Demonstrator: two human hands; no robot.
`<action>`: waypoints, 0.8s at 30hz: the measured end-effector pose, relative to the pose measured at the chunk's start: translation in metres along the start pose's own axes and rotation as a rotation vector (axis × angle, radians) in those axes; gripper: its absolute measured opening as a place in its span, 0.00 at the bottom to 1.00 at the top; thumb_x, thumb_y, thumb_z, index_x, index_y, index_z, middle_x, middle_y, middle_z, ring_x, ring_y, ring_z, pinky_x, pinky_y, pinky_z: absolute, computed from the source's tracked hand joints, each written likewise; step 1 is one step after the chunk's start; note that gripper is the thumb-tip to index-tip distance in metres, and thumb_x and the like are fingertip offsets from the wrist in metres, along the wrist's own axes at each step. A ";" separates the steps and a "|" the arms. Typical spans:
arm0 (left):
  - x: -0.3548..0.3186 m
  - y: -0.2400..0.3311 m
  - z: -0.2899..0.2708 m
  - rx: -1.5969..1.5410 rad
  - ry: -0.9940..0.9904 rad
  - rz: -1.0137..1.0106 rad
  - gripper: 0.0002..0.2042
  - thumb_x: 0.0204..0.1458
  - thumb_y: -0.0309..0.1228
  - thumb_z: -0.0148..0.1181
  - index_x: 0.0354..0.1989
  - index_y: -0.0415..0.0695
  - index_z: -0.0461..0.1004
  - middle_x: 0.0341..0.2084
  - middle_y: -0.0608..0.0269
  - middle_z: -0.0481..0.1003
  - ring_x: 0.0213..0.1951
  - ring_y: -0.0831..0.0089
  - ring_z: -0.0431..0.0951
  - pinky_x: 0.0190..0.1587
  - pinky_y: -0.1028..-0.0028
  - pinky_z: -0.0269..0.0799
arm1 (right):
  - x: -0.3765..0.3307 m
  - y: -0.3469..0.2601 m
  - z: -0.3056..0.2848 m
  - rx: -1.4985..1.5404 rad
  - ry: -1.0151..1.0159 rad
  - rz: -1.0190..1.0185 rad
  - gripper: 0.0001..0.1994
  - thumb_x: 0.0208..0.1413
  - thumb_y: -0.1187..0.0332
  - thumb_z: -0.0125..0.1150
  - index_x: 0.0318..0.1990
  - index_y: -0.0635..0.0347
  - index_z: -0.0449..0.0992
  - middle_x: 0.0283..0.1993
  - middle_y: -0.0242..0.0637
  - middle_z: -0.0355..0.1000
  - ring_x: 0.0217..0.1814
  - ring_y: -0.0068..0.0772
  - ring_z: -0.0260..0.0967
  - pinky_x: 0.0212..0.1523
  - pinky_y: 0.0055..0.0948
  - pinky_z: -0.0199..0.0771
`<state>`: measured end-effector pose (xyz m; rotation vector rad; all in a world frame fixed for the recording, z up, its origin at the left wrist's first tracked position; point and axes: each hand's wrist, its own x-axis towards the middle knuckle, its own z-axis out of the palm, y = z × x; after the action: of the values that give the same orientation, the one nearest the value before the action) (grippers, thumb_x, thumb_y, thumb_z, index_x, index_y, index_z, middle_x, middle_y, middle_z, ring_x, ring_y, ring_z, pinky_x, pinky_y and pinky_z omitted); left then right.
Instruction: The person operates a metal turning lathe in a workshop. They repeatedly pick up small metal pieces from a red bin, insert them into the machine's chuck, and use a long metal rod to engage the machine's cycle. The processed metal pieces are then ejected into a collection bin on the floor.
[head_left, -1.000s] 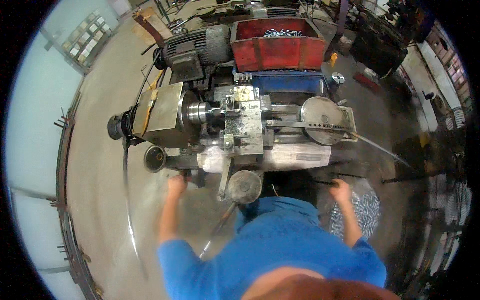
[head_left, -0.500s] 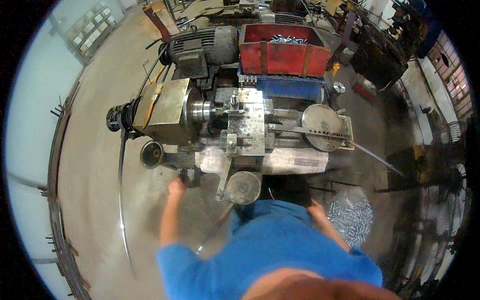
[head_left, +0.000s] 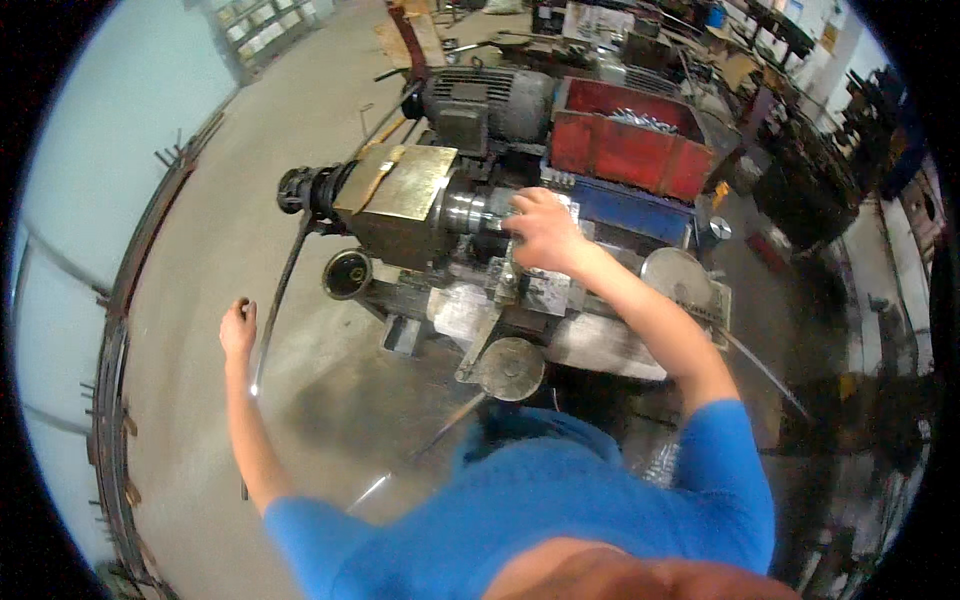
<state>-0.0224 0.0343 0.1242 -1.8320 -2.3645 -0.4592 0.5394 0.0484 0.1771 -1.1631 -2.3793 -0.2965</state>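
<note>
Straight ahead of us, grimy lathe (head_left: 470,250), with red bin (head_left: 630,155) of small metal parts (head_left: 642,121) behind it. Carriage plate (head_left: 548,293) lies partly under our right hand (head_left: 543,230), so any marking there we cannot read. That hand's fingers half-curled, tips just beside bright chuck (head_left: 465,211); grip unclear. Left hand (head_left: 239,325) well left of the machine, loosely curled near dark rod (head_left: 281,290); whether it holds anything, we cannot tell

Just left of our right hand (head_left: 545,234), we see a smooth, glossy metal cylinder (head_left: 464,212); farther left, a metal box (head_left: 425,172) with a shiny, smeared top. Beyond the hand, we find a matt, ribbed metal motor (head_left: 500,105) and a scuffed, painted bin (head_left: 622,160). Nearer us lie a dull metal disc (head_left: 512,368) and matt shirt cloth (head_left: 500,505).
</note>
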 end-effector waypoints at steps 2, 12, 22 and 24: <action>-0.024 0.008 0.004 0.008 -0.198 -0.221 0.21 0.48 0.44 0.56 0.47 0.43 0.71 0.33 0.52 0.76 0.37 0.59 0.76 0.40 0.64 0.71 | 0.026 0.007 0.037 -0.217 -0.431 0.066 0.13 0.29 0.62 0.58 0.25 0.58 0.78 0.36 0.40 0.72 0.46 0.41 0.64 0.47 0.35 0.61; -0.119 0.032 0.058 -0.178 -0.111 -0.065 0.16 0.41 0.39 0.60 0.28 0.35 0.71 0.16 0.51 0.73 0.20 0.60 0.77 0.25 0.65 0.72 | 0.038 -0.001 0.056 -0.220 -0.559 0.104 0.10 0.32 0.61 0.58 0.24 0.54 0.78 0.29 0.39 0.75 0.39 0.39 0.70 0.50 0.38 0.59; -0.068 0.027 0.085 -0.582 -0.462 -0.097 0.06 0.44 0.24 0.56 0.26 0.31 0.70 0.15 0.55 0.71 0.17 0.67 0.75 0.20 0.70 0.74 | -0.009 0.119 -0.071 -0.308 0.097 0.518 0.21 0.30 0.68 0.57 0.39 0.53 0.77 0.47 0.48 0.68 0.45 0.50 0.65 0.47 0.38 0.67; -0.064 0.033 0.092 -0.664 -0.419 -0.091 0.07 0.45 0.24 0.56 0.25 0.31 0.70 0.15 0.56 0.71 0.17 0.68 0.74 0.19 0.70 0.74 | -0.033 0.126 -0.084 -0.226 0.108 0.529 0.25 0.29 0.69 0.57 0.45 0.53 0.74 0.53 0.48 0.63 0.47 0.51 0.64 0.49 0.38 0.66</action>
<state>0.0351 0.0104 0.0247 -2.2690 -2.8103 -1.0738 0.6830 0.0707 0.2317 -1.7747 -1.8907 -0.4383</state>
